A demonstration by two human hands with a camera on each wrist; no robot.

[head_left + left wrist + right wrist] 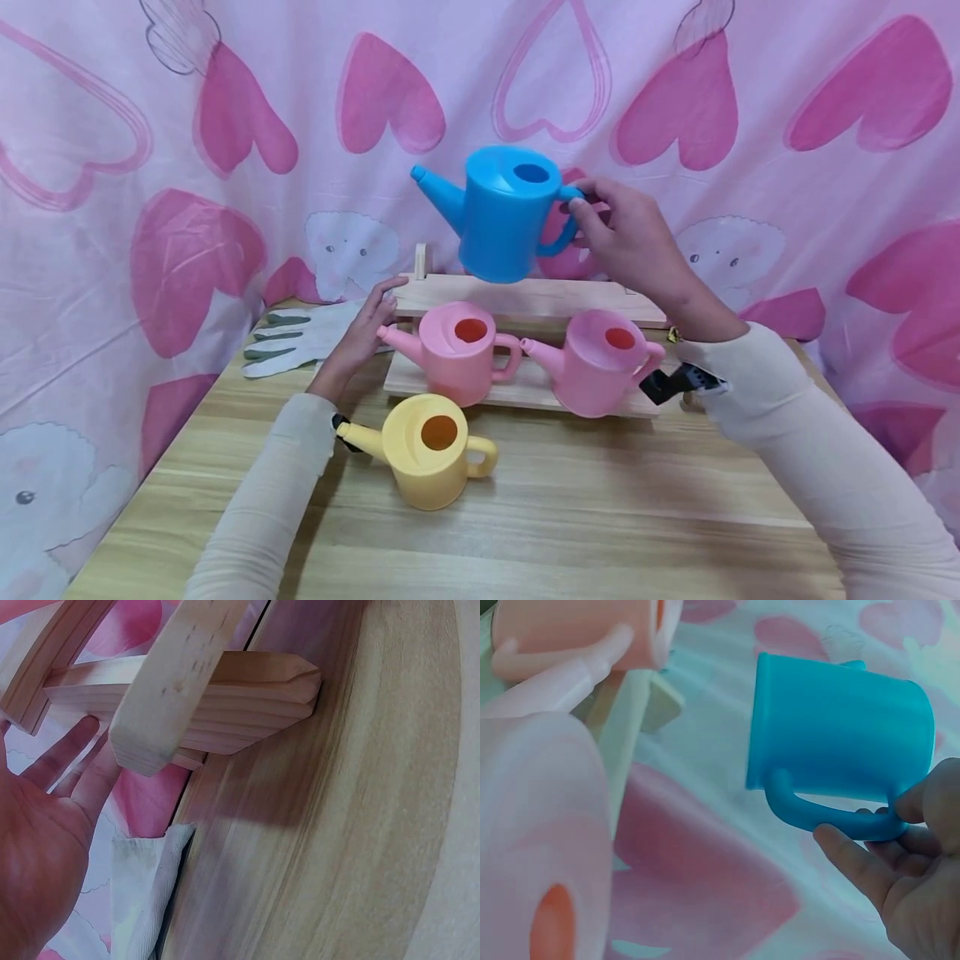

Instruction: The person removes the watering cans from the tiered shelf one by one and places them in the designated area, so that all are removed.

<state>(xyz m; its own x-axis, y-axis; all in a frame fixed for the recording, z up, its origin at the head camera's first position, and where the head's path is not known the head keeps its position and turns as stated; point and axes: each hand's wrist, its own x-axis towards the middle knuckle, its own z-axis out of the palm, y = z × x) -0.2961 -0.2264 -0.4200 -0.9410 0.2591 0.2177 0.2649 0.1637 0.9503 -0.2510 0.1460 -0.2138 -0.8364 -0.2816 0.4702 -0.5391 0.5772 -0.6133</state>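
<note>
1. Yellow is sitting nearest us: the yellow watering can (423, 467) is standing upright on the table (615, 517), its spout pointing towards our left sleeve. We should be giving it room with that forearm. Wood grain is running across the tabletop around it.

2. Beyond it, between our hands, the left pink can (450, 367) and the right pink can (592, 371) are standing on the lower shelf (405, 379), both spouts facing our left. We should be carrying anything high enough to be clearing their rims.

3. Our left hand (365, 329) is reaching to the left end of the upper shelf (525, 296), its fingers extended rather than curled. We cannot tell whether it is bearing on the wood; a light steadying touch would be serving well.

4. Our right hand (633, 233) is pinching the handle of the blue watering can (502, 221), holding it upright in the air to that hand's left. With the weight hanging beside our grip, we should be bracing the wrist so the spout is not dipping.

5. Just left of our left hand, a pale glove (311, 333) is lying flat on the table.

6. Farthest off, behind both hands, a pink curtain (465, 50) printed with hearts is hanging.
</note>
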